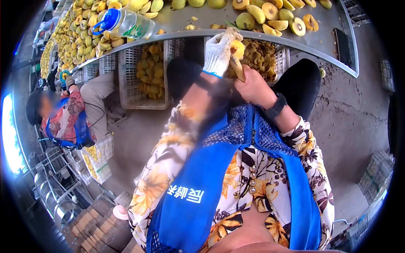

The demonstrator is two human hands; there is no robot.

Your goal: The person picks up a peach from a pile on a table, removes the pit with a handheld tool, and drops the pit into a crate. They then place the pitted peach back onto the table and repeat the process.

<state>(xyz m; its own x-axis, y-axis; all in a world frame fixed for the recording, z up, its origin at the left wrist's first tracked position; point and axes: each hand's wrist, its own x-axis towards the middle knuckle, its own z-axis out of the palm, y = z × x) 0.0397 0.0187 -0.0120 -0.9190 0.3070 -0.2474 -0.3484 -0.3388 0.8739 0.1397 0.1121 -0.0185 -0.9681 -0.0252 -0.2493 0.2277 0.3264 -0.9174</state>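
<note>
My left hand (217,50), in a white knitted glove, grips a yellow peach half (238,49) above the table's near edge, its cut face turned toward my right hand. My right hand (255,86) is bare and closed round the handle of a pitting tool (236,67). The tool's upper end meets the fruit's hollow; its working tip is hidden. Just beyond my hands, cut peach halves (270,21) lie on the metal table (314,42), some with the stone showing.
A clear bottle (137,24) with a blue cap lies among piled peaches (80,33). Below the table stand a crate (145,102) of peach pieces and a second crate (282,59) of scraps. A dark flat object (341,45) rests at right. Another person (69,114) sits at left.
</note>
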